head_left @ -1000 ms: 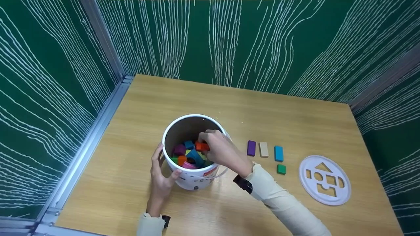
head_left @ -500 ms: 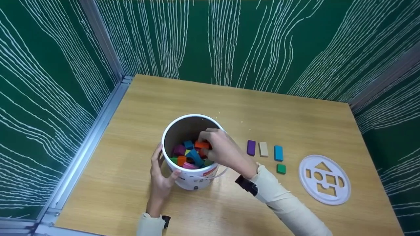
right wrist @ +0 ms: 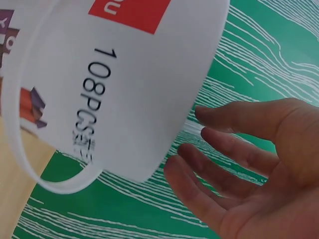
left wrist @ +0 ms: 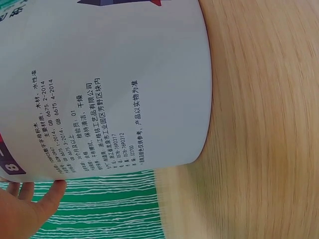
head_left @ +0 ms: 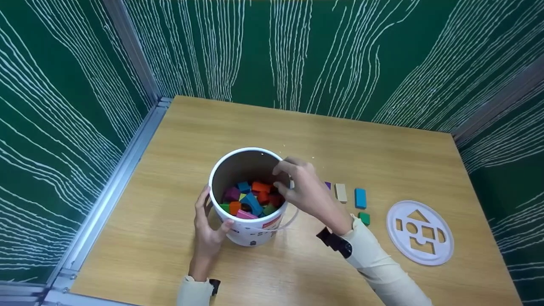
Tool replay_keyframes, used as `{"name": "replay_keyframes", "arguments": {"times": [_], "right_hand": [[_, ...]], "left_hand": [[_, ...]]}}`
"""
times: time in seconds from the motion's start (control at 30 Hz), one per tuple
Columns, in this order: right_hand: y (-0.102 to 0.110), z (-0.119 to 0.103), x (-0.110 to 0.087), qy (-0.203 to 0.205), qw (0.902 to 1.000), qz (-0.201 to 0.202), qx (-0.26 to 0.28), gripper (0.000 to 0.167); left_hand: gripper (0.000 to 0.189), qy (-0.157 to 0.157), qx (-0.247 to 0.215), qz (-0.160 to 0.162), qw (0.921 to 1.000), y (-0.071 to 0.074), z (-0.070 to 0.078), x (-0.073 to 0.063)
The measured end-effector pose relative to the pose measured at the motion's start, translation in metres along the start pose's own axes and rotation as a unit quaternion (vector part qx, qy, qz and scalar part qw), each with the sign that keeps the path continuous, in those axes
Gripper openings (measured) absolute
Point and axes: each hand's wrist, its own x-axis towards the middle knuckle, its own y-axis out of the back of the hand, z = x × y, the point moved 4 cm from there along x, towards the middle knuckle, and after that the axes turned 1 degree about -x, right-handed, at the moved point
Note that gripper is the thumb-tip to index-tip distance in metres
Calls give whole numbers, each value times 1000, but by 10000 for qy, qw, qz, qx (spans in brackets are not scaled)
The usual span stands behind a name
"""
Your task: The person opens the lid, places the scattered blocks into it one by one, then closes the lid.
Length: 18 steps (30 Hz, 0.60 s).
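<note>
A white bucket stands on the wooden table, holding several coloured blocks. My left hand grips the bucket's near-left wall, thumb on the front and fingers round the side. My right hand hovers over the bucket's right rim, fingers loosely bent, nothing between them. The left wrist view shows the bucket's printed wall with my left hand against it. The right wrist view shows the bucket, its thin handle, and my empty right hand beside it.
Right of the bucket lie a purple block mostly hidden by my hand, a beige block, a blue block and a small green block. A white shape-sorter lid lies at the far right. Green walls enclose the table.
My right hand has let go of the orange block, come up out of the bucket and moved right to the rim, where it now covers the purple block. The left hand has not moved.
</note>
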Motion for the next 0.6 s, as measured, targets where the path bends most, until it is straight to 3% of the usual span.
{"name": "replay_keyframes", "arguments": {"times": [0.3,0.6], "right_hand": [[15,17,-9,-255,9987,438,21,16],[22,47,-17,-369,9948,946,-2,16]], "left_hand": [[83,-15,0,12,10000,-1,3,0],[84,-41,-43,45,10000,-1,2,0]]}}
